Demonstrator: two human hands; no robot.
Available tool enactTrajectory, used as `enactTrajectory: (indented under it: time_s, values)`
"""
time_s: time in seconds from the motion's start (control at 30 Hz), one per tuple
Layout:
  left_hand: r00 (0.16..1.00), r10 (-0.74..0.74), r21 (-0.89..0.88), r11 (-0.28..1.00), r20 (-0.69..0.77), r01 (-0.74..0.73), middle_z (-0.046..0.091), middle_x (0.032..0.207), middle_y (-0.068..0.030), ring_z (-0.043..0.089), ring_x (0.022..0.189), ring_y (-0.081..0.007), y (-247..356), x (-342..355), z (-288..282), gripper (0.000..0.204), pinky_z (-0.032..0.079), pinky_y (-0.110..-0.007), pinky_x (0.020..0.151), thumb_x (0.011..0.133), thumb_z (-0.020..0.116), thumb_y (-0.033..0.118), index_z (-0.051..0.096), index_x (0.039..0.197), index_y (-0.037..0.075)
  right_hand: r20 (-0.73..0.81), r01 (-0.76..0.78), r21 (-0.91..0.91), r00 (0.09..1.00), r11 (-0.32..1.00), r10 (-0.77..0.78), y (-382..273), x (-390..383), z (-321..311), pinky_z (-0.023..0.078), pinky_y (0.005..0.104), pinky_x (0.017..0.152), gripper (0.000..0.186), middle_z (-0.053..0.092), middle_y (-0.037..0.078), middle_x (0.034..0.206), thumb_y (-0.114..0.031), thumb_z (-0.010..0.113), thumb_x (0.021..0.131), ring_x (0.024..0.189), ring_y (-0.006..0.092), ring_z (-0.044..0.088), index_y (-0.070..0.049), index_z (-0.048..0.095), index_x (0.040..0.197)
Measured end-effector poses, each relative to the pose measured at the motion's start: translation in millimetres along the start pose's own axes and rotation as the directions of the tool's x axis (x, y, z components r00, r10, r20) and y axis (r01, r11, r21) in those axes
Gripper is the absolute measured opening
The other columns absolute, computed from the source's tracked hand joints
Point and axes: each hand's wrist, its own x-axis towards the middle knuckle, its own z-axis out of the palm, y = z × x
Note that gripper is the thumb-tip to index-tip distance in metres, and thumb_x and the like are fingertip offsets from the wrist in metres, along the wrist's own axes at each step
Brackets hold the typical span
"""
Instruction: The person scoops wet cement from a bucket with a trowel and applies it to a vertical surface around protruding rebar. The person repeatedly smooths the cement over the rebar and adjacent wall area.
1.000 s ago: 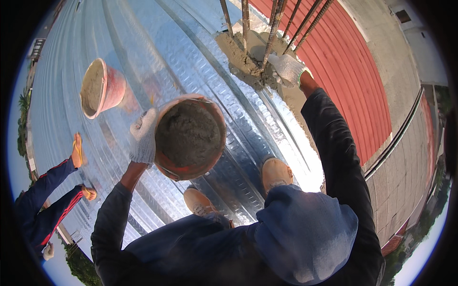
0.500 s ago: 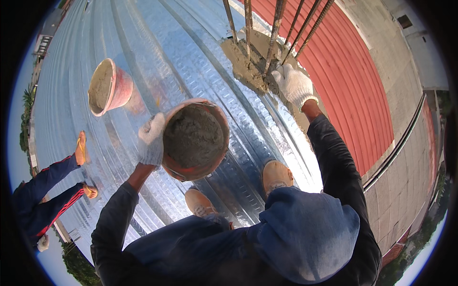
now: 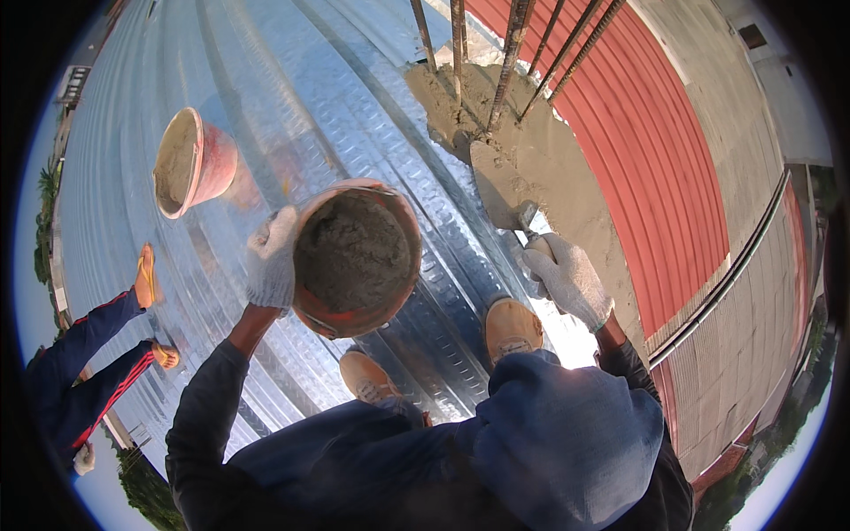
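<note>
Gripping the trowel (image 3: 498,188), the right hand (image 3: 568,281) now sits at 3 o'clock, previously nearer 2; the left hand (image 3: 273,257) still grasps the bucket (image 3: 343,327) at 9 o'clock.

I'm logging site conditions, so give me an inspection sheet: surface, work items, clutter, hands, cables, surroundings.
Surface: ribbed metal decking, with a mortar patch around steel bars.
Work items: bucket of mortar; trowel, blade at the patch's edge.
Clutter: second bucket at left, holding grey material.
Left hand: gloved, gripping the mortar bucket's left side.
Right hand: gloved, gripping the trowel's handle.
Cables: nothing seen near the hands.
Surroundings: another person's legs at left; red ribbed roofing at right.
</note>
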Motion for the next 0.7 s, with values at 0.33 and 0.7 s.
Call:
enactTrajectory:
  time_s: [0.33,0.7]
  values:
    - [0.999,-0.049,0.003,0.999,0.003,0.049,0.069,0.105,0.0039,0.061,0.096,-0.0075,1.9,-2.4,0.6,0.032,0.051,-0.026,0.087,0.114,0.071,0.032,0.080,0.114,0.002,0.128,0.103,0.237,0.982,0.966,-0.136,-67.0,149.3,30.7,0.048,0.0352,0.045,0.049,0.061,0.002,0.074,-0.049,0.062,0.112,0.056,0.0148,0.063,-0.002,0.064,0.097]
    - [0.997,0.067,-0.067,0.996,0.040,-0.064,0.068,0.108,0.0050,0.059,0.098,-0.0062,-14.4,8.5,-14.7,0.032,0.051,-0.026,0.089,0.117,0.068,0.030,0.079,0.119,0.001,0.097,0.120,0.054,0.987,0.991,-0.125,-7.6,89.7,18.8,0.047,0.0357,0.049,0.054,0.060,0.004,0.063,-0.050,0.056,0.110,0.051,0.0151,0.058,-0.005,0.065,0.081]
